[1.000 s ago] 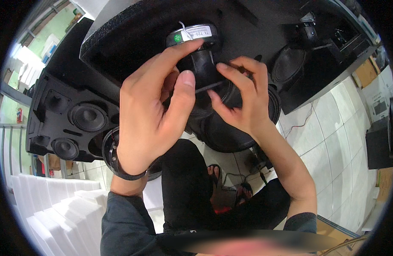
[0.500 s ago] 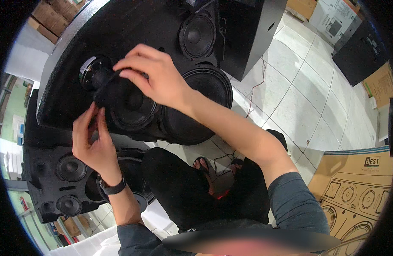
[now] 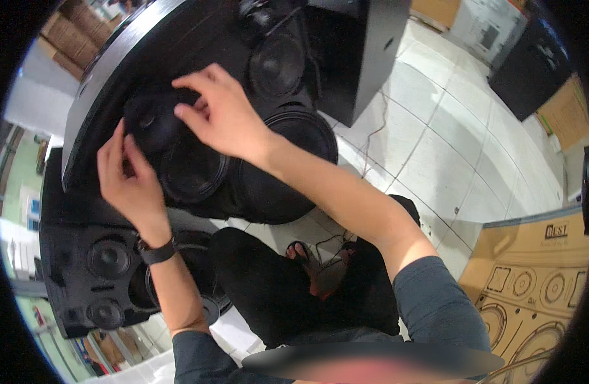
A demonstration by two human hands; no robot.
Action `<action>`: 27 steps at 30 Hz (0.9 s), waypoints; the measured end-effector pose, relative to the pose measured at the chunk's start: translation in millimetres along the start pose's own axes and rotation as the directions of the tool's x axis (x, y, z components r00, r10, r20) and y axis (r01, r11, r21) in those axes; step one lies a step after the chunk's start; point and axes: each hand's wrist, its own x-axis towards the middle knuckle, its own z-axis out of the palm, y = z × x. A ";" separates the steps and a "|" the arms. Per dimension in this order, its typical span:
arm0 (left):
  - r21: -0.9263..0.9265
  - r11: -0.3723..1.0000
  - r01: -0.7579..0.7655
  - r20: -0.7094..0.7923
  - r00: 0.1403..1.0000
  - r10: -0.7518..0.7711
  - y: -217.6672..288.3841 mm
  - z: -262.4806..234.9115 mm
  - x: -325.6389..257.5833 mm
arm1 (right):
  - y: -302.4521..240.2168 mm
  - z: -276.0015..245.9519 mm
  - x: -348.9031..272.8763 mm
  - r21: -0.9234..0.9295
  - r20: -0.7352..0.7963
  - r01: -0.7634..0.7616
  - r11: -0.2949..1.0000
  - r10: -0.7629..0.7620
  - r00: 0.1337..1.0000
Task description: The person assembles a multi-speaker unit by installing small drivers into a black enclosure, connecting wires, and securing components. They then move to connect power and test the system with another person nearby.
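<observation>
My left hand (image 3: 129,182) has its grip narrowed on the lower left edge of a dark horn tweeter (image 3: 150,121), thumb and forefinger close together there. My right hand (image 3: 225,115) is at the horn's upper right side, forefinger and thumb a little apart; I cannot tell whether that grip bears on the edge. The horn is over the dark face of a big black speaker cabinet (image 3: 182,51), near its curved edge and just beside a round speaker cone (image 3: 195,174); whether it touches the cabinet, I cannot tell. My right forearm crosses above a larger woofer (image 3: 275,203). A second black cabinet (image 3: 74,269) lies below my left hand, and a printed carton (image 3: 493,253) stands well apart on my right.
</observation>
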 end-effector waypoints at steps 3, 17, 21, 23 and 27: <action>-0.019 0.999 -0.034 0.034 0.999 0.034 -3.7 -2.6 7.9 | -0.1 -35.5 -25.1 0.017 0.049 -0.021 1.000 0.021 0.999; 0.056 0.998 -0.007 -0.001 1.000 0.007 5.8 -6.8 -26.0 | 69.7 -110.6 -202.4 -0.131 0.105 -0.671 0.730 0.683 0.723; -0.067 0.995 0.077 -0.061 0.995 -0.081 11.9 -7.4 -24.2 | 68.9 -48.8 -175.9 0.012 0.262 -0.547 0.837 0.526 0.809; -0.043 0.990 0.137 -0.074 0.987 -0.140 9.3 -9.3 -28.2 | 73.6 -16.3 -150.3 0.007 0.229 -0.398 0.917 0.386 0.894; -0.065 0.969 0.237 0.033 0.971 -0.235 -8.8 -21.8 -43.9 | 84.6 27.2 -117.9 0.004 0.191 -0.474 0.881 0.464 0.865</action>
